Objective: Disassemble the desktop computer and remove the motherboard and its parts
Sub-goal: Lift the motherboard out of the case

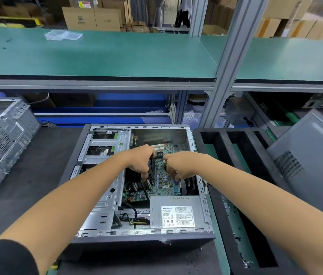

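Dark bench mat (pixel 37 175) under a green shelf (pixel 97 56), cartons behind. One open case (pixel 142 238) lies flat, holding the green motherboard (pixel 162 180) and one power supply (pixel 176 212); a second case (pixel 4 139) at left, a slotted foam tray (pixel 226 147) at right. Left hand (pixel 139 160) has fingers curled around the dark cooler (pixel 152 173); right hand (pixel 178 165) is curled at the board's edge, hold unclear.

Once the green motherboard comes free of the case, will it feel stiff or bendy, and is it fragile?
The motherboard is probably fairly stiff yet slightly flexible, being a thin flat board. Likely fragile: many small parts stand on it. Both hands, left hand and right hand, grip near its middle, so edge support seems safer.
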Demonstrator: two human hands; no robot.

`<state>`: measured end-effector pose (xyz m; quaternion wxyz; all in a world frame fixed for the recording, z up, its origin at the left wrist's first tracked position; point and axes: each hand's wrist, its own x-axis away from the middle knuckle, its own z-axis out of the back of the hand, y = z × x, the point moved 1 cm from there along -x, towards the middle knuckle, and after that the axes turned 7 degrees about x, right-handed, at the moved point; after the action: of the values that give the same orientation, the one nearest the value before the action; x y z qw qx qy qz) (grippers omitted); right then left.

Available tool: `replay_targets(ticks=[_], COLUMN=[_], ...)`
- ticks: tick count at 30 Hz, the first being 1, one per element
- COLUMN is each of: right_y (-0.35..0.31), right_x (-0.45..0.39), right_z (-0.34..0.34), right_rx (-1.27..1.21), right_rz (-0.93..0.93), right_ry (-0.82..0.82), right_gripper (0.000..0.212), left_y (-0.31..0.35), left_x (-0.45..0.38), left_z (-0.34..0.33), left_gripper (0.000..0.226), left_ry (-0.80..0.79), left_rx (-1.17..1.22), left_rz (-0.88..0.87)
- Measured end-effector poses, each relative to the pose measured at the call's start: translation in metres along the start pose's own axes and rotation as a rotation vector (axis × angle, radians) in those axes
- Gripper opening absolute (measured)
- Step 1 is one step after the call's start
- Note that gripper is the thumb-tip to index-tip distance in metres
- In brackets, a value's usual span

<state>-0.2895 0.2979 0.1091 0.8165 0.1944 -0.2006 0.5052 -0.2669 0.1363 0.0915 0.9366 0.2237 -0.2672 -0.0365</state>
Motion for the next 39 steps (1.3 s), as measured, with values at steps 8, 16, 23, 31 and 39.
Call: replay_targets(ticks=[8, 16, 23, 31, 39], right_y=[-0.007, 0.002, 0.013, 0.023, 0.023], right_x=[0.008, 0.007, 0.012, 0.013, 0.009], right_z=[-0.006, -0.001, 0.0, 0.016, 0.027], right_rx=[0.185, 0.073, -0.186, -0.446, -0.582], right_rz=[-0.09, -0.17, -0.208, -0.403, -0.561], right_ry=[-0.033, -0.135, -0.061, 0.211, 0.281], right_gripper=[0.03, 0.042, 0.032, 0.024, 0.011], left_y=[-0.002, -0.006, -0.012, -0.008, -0.015], left_x=[-0.001, 0.001, 0.004, 0.012, 0.02], left_z=[-0.004, 0.01, 0.019, 0.02, 0.017], left_gripper=[0.093, 0.088, 0.084, 0.09, 0.084], left_ry=[0.022, 0.005, 0.004, -0.032, -0.043], left_rx=[-0.042, -0.036, -0.018, 0.024, 0.094], left_rz=[-0.026, -0.02, -0.03, -0.04, -0.035])
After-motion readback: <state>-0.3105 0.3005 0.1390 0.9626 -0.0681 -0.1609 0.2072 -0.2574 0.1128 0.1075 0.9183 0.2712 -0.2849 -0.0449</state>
